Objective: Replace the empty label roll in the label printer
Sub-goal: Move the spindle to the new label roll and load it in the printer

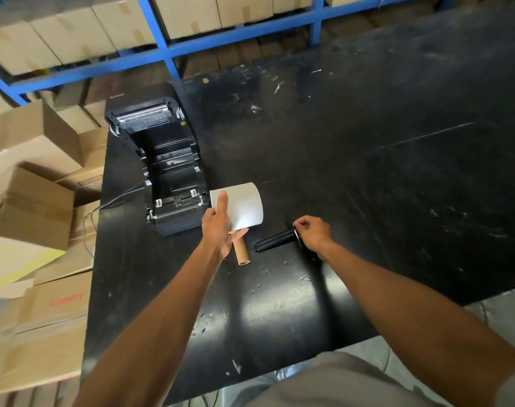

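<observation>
The black label printer (pixel 165 160) stands open at the table's left side, its roll bay bare. Just right of it my left hand (pixel 219 224) grips a full white label roll (pixel 246 205), fingers over its left end and thumb under it. A bare brown cardboard core (pixel 241 254) lies on the table just below that hand. Further right, my right hand (pixel 313 233) is closed around the flanged end of a black spindle (pixel 275 240) that rests on the table, pointing left.
The black table (pixel 367 171) is scuffed, with paper scraps near its front edge. A cable (pixel 109 204) runs off the printer to the left. Cardboard boxes (pixel 36 212) are stacked left of the table, and blue shelving (pixel 168 51) with more boxes stands behind.
</observation>
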